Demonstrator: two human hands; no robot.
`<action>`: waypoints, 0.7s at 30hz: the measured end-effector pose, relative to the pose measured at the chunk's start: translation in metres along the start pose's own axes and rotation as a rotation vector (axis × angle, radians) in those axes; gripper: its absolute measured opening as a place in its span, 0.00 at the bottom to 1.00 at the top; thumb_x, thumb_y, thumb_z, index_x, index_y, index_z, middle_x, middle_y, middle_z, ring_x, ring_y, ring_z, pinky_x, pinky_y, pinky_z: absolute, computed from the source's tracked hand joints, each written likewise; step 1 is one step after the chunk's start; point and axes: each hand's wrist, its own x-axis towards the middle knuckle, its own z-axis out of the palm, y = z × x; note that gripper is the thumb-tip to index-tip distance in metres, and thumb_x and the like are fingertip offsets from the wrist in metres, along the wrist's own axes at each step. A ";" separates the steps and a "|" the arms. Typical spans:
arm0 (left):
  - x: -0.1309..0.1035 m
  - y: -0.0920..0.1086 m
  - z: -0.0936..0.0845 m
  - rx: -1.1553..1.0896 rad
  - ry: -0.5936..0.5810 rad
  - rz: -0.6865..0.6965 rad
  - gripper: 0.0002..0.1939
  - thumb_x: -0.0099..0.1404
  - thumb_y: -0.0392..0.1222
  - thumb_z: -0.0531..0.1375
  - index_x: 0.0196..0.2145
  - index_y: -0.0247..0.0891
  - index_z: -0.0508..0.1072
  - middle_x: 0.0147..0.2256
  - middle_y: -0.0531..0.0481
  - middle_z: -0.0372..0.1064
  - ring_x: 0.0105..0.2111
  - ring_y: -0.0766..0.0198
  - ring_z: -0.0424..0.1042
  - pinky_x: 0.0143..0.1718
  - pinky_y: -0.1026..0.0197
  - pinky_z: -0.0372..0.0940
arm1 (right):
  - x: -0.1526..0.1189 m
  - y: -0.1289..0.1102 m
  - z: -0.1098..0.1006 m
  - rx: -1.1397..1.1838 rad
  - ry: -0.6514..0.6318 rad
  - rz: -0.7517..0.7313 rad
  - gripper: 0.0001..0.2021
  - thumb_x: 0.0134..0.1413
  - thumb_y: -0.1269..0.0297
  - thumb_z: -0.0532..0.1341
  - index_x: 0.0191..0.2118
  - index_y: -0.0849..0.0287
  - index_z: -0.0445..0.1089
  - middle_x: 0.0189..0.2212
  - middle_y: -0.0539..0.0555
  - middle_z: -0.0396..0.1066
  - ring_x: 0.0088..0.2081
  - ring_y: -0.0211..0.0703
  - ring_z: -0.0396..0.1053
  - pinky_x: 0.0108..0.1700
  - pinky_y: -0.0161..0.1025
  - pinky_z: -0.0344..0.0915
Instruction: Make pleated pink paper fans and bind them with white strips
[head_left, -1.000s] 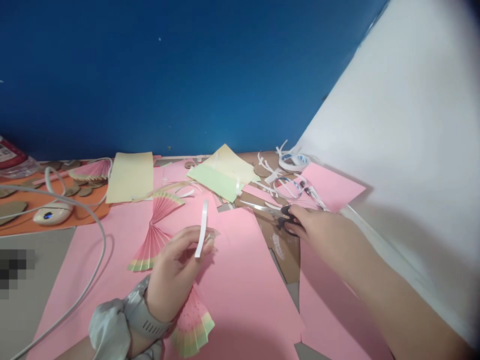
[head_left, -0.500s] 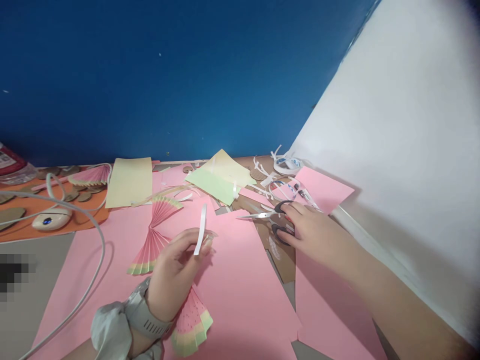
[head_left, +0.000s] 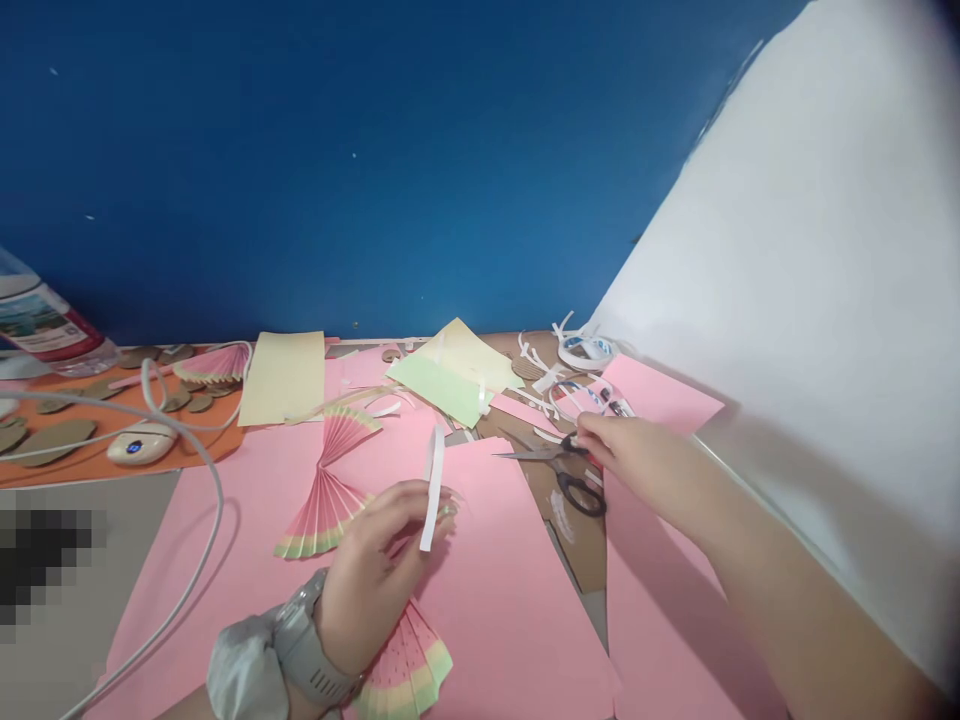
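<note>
With pleated pink-and-green paper fans [head_left: 321, 508] folded, your left hand [head_left: 371, 575] clamps its grip on a narrow white strip [head_left: 433, 490], unattached, short of the tabletop's [head_left: 146, 505] far edge, while your right hand [head_left: 630, 452], grip unclear, touches black-handled metal scissors [head_left: 553, 457].

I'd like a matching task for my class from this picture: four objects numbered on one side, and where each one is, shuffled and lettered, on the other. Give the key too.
Objects
1. white strip
2. scissors
3. grey watch
4. white device with a blue light

Places
A. next to a bunched grey cloth band
B. on the orange sheet
C. at the fingertips of the right hand
D. at the fingers of the left hand

Right pairs: 1-D, 2-C, 3-A, 4-B
</note>
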 end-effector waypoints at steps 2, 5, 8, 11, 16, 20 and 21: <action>0.000 0.002 0.000 0.001 -0.011 0.005 0.09 0.63 0.33 0.55 0.39 0.43 0.73 0.43 0.47 0.71 0.46 0.61 0.69 0.46 0.60 0.66 | 0.003 -0.003 0.006 0.002 0.069 -0.002 0.12 0.59 0.61 0.48 0.26 0.55 0.60 0.18 0.49 0.64 0.19 0.40 0.60 0.21 0.35 0.46; -0.001 0.004 0.000 0.012 -0.103 0.043 0.12 0.63 0.31 0.54 0.40 0.43 0.73 0.42 0.47 0.71 0.45 0.61 0.69 0.46 0.60 0.65 | 0.001 -0.011 0.011 0.119 0.242 -0.084 0.11 0.60 0.61 0.48 0.33 0.56 0.63 0.27 0.53 0.69 0.27 0.44 0.66 0.27 0.37 0.57; -0.004 0.004 0.003 0.053 -0.297 0.117 0.16 0.62 0.28 0.53 0.42 0.45 0.72 0.42 0.48 0.71 0.42 0.62 0.70 0.44 0.63 0.65 | -0.008 -0.029 0.011 0.358 0.322 -0.548 0.13 0.61 0.61 0.49 0.48 0.56 0.63 0.47 0.59 0.65 0.50 0.48 0.61 0.49 0.44 0.58; -0.006 0.005 0.007 0.115 -0.391 0.196 0.16 0.61 0.29 0.54 0.42 0.44 0.72 0.42 0.48 0.72 0.41 0.63 0.71 0.42 0.64 0.65 | -0.015 -0.047 0.015 0.433 0.185 -0.840 0.11 0.60 0.61 0.52 0.45 0.53 0.66 0.50 0.54 0.63 0.55 0.48 0.53 0.56 0.47 0.49; -0.004 0.008 0.009 0.160 -0.395 0.172 0.10 0.60 0.29 0.56 0.36 0.40 0.72 0.36 0.50 0.73 0.38 0.64 0.71 0.46 0.62 0.62 | -0.015 -0.048 0.028 0.519 -0.061 -0.834 0.08 0.62 0.67 0.50 0.34 0.56 0.64 0.34 0.49 0.66 0.43 0.40 0.60 0.57 0.47 0.46; 0.000 0.009 0.006 0.190 -0.412 0.159 0.06 0.60 0.31 0.58 0.33 0.40 0.71 0.34 0.53 0.72 0.40 0.64 0.69 0.61 0.51 0.41 | -0.011 -0.031 0.035 0.677 -0.099 -0.728 0.12 0.65 0.64 0.47 0.28 0.57 0.56 0.26 0.46 0.58 0.33 0.36 0.58 0.53 0.43 0.52; 0.001 0.009 0.005 0.195 -0.417 0.155 0.05 0.60 0.32 0.58 0.33 0.40 0.70 0.34 0.53 0.72 0.41 0.65 0.69 0.61 0.51 0.37 | -0.010 -0.029 0.036 0.689 -0.097 -0.700 0.12 0.65 0.64 0.46 0.28 0.57 0.55 0.25 0.46 0.57 0.33 0.37 0.57 0.51 0.42 0.53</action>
